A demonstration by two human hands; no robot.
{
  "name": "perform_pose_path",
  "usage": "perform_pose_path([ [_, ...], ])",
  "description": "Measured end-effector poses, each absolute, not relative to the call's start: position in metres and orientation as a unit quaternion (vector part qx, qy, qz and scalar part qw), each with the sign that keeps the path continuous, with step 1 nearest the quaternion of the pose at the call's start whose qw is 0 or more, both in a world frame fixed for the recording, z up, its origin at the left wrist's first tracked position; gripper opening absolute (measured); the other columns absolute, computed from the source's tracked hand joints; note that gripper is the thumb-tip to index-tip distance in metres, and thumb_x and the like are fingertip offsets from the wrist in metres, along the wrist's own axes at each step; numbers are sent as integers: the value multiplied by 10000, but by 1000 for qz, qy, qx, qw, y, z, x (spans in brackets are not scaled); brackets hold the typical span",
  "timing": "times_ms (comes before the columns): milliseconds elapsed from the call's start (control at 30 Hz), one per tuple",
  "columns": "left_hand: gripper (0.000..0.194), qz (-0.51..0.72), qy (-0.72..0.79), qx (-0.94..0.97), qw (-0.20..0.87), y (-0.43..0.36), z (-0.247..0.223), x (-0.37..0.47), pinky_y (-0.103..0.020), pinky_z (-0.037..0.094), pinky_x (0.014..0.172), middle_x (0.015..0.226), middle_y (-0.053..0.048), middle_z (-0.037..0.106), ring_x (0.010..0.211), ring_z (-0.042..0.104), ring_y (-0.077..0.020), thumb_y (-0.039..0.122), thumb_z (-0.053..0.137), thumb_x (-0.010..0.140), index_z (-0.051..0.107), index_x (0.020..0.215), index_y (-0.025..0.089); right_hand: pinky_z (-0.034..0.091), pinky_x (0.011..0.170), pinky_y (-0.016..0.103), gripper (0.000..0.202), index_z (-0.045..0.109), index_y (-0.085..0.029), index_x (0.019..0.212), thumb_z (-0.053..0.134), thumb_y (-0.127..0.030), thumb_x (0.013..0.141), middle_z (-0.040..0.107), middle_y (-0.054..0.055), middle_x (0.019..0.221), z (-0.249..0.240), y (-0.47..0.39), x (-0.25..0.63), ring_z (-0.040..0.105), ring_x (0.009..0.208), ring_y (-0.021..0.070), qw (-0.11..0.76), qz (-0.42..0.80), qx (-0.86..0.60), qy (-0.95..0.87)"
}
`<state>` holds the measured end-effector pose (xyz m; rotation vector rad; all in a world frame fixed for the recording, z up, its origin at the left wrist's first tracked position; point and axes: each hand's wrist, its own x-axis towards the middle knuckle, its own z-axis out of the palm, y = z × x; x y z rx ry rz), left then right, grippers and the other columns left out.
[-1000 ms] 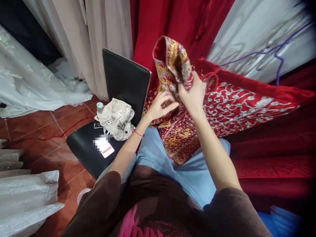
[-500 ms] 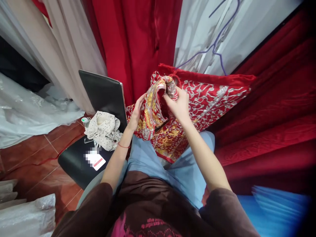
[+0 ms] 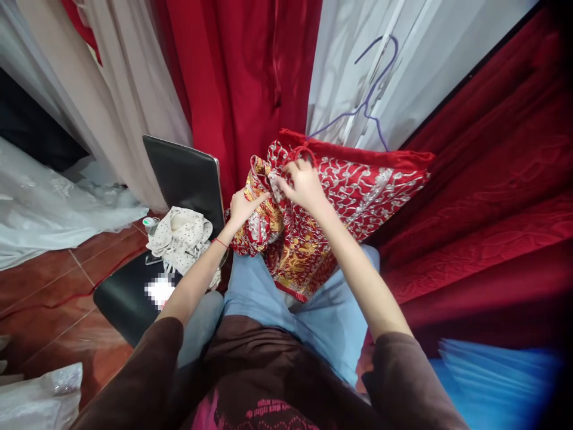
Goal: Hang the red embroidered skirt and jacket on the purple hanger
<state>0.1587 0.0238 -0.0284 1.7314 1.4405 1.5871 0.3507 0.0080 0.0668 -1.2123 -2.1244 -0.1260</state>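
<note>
A red garment (image 3: 358,179) with silver and gold embroidery lies over my lap, its upper edge on a purple hanger (image 3: 367,101). My left hand (image 3: 244,206) is closed on a bunched, gold-patterned part of the garment, the thumb pointing right across it. My right hand (image 3: 301,182) is at the garment's upper left, beside the bunched part and a red cord; its fingers are curled and spread apart, and no cloth shows gripped between them.
To the left, a black chair (image 3: 120,295) holds a dotted white cloth (image 3: 179,233) and a blurred card. Red curtains (image 3: 250,77) hang in front, dark red fabric (image 3: 501,197) at the right. Blue material (image 3: 492,376) lies at the lower right.
My right hand has let go of the rolled edge and moved left. My left hand has moved onto the bunched fabric. The garment's opening has folded over, and the hanger appears lower and further left.
</note>
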Motion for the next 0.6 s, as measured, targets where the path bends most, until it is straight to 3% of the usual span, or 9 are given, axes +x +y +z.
perform_pose_path([
  [133,441,488,611,605,149,4,-40,153,-339,539,803,908,-101,781,918,735,-299,628,735,722,739,826,199,228,1068,711,602,364,-116,1476,382,-369,930,432,222,1472,86,44,354,268,1399,440,292,-189,-503,-791],
  [233,449,460,642,599,133,-9,-46,154,-314,532,799,893,-98,779,911,735,-292,646,713,734,730,810,204,179,1072,722,730,194,-66,1555,374,-355,910,375,227,1524,93,61,353,215,1412,449,226,-224,-545,-775],
  [300,464,464,642,598,118,-11,-42,153,-310,531,806,901,-93,776,917,733,-289,662,688,750,724,829,207,192,1064,709,699,246,-38,1532,331,-398,939,420,251,1475,92,65,353,273,1374,453,221,-236,-556,-766],
  [400,493,511,627,583,72,-5,-14,142,-311,528,853,960,-85,766,964,722,-276,679,645,784,710,917,208,243,1038,676,633,445,-73,1409,228,-493,988,526,244,1335,88,60,356,365,1300,438,246,-260,-545,-758],
  [600,574,555,616,557,-46,35,95,112,-408,438,1062,1209,-113,689,1219,606,-304,660,594,833,615,1167,194,309,983,597,636,621,-169,1105,207,-637,984,624,165,1094,91,44,376,451,1178,372,261,-253,-499,-786],
])
